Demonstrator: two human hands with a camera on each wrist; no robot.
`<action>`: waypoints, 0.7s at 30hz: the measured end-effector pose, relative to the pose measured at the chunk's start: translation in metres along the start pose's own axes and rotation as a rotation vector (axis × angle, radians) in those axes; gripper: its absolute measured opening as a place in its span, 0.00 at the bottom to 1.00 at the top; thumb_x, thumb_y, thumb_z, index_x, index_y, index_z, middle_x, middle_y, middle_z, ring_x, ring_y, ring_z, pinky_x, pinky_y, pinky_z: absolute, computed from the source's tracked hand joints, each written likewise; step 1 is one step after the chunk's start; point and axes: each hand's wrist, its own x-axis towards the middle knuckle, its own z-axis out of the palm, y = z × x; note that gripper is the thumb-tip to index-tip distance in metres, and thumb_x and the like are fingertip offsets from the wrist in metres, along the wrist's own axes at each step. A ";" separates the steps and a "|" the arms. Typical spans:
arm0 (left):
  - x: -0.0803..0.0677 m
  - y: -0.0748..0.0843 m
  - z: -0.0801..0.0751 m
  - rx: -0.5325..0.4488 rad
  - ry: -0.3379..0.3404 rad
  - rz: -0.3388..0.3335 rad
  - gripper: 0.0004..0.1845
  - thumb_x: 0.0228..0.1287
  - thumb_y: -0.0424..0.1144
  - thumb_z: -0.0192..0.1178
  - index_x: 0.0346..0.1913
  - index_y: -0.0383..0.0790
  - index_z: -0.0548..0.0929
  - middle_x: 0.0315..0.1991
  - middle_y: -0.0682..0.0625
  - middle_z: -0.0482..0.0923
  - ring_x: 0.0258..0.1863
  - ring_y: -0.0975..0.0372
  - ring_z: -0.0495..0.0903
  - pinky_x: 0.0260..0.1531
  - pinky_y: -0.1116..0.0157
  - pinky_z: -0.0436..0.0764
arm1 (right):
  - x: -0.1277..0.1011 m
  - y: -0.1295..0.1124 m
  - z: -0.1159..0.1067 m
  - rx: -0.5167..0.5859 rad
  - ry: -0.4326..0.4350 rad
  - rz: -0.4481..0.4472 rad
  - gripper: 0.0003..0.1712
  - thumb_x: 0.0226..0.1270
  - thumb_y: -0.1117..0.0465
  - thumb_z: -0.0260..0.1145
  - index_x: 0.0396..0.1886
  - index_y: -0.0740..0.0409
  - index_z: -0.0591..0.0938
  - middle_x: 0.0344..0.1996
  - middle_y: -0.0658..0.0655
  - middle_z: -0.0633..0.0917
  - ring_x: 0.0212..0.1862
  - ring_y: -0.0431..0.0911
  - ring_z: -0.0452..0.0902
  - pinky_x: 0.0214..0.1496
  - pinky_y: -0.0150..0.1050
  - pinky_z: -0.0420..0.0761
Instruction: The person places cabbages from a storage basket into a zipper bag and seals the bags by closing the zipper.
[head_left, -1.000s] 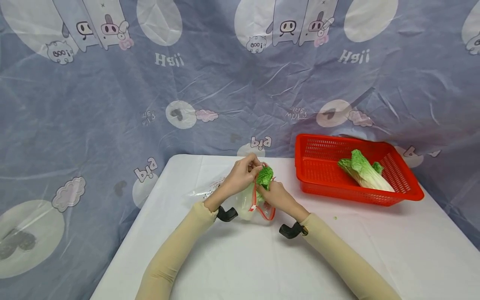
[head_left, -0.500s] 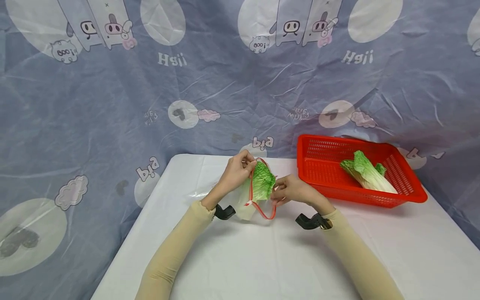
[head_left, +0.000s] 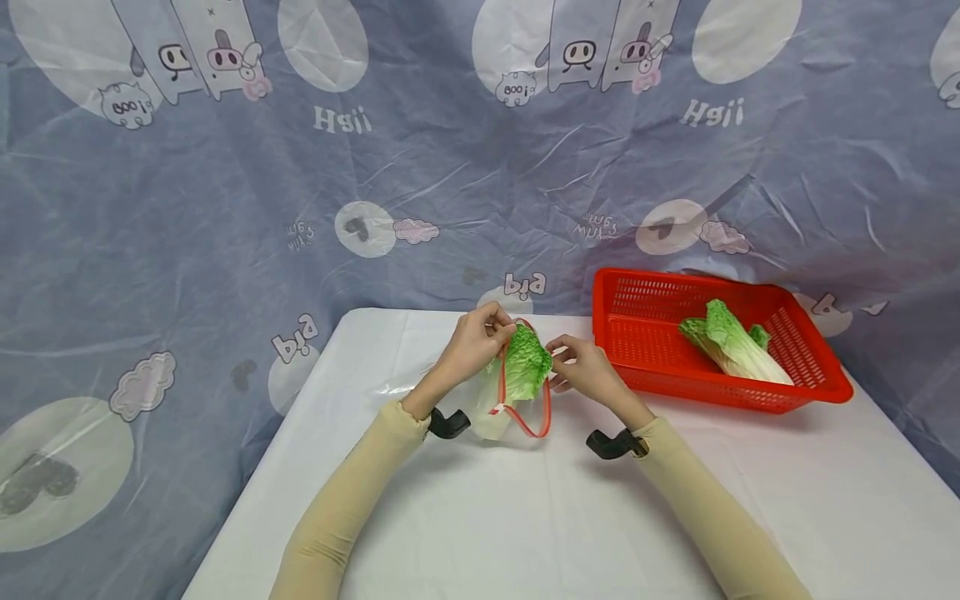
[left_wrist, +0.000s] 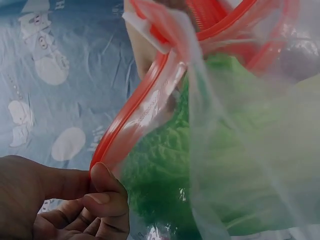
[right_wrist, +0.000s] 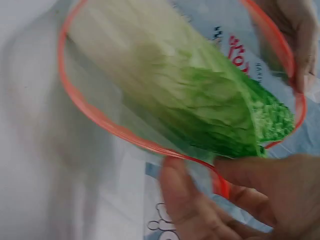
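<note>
Under "Hgii" backdrop lettering [head_left: 341, 120], both hands [head_left: 475, 342] [head_left: 587, 367] pinch the cabbage bag's [head_left: 501, 400] rim.

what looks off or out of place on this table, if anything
Nothing is spilled or damaged. The cabbage pokes out of the open zip bag pinched by the left hand and right hand.

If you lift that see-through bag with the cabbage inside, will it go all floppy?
Probably yes. The clear bag looks thin and wrinkly, so it should sag around the cabbage. Its red zip rim bends into a loop where each hand pinches it, so it likely flexes too.
</note>
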 end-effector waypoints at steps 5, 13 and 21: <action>-0.003 0.001 -0.001 0.065 0.011 -0.003 0.05 0.68 0.36 0.59 0.34 0.40 0.78 0.23 0.49 0.79 0.20 0.50 0.80 0.18 0.68 0.72 | 0.004 0.004 0.008 0.025 0.129 -0.057 0.09 0.65 0.68 0.63 0.43 0.69 0.82 0.34 0.69 0.87 0.29 0.52 0.87 0.33 0.47 0.86; -0.021 0.016 0.003 0.342 -0.012 -0.025 0.09 0.63 0.36 0.64 0.30 0.40 0.74 0.23 0.52 0.77 0.18 0.67 0.71 0.19 0.73 0.69 | 0.001 -0.001 0.011 0.057 0.198 -0.019 0.08 0.64 0.65 0.66 0.38 0.68 0.83 0.30 0.66 0.87 0.25 0.47 0.86 0.29 0.40 0.85; -0.067 0.037 0.008 0.652 -0.282 0.096 0.14 0.52 0.38 0.73 0.33 0.41 0.76 0.24 0.54 0.78 0.22 0.66 0.73 0.21 0.72 0.70 | 0.000 0.000 0.010 0.053 0.255 0.024 0.09 0.65 0.65 0.63 0.40 0.67 0.83 0.32 0.66 0.87 0.26 0.46 0.87 0.32 0.41 0.86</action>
